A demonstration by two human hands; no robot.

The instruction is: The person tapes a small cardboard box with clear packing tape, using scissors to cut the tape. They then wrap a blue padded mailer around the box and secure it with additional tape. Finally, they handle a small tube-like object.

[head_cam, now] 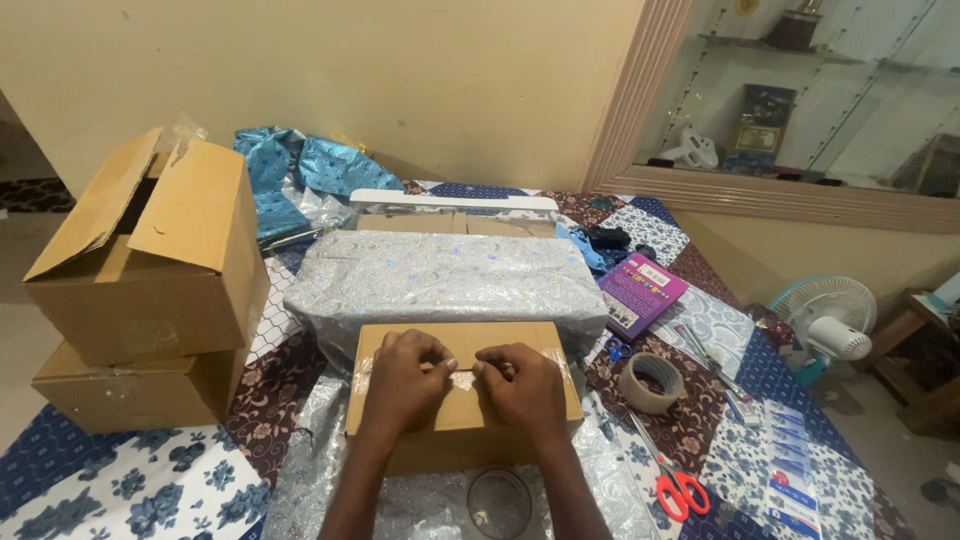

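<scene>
A small brown cardboard box [465, 345] lies on a sheet of silver wrapping paper [420, 500] in front of me. My left hand [405, 385] and my right hand [520, 385] rest on its top, fingertips pinching at the middle seam where clear tape runs across. Whether a strip of tape is held between the fingers I cannot tell. Behind the box sits a larger parcel wrapped in silver paper [445, 280]. A clear tape roll [498, 500] lies on the silver sheet between my forearms.
Two stacked cardboard boxes [150, 280] stand at the left, the upper one open. At the right lie a brown tape roll [650, 382], red-handled scissors [680, 490], a purple booklet [640, 290] and pens. Blue wrapping paper [300, 175] lies at the back. A small fan [825, 320] stands on the floor.
</scene>
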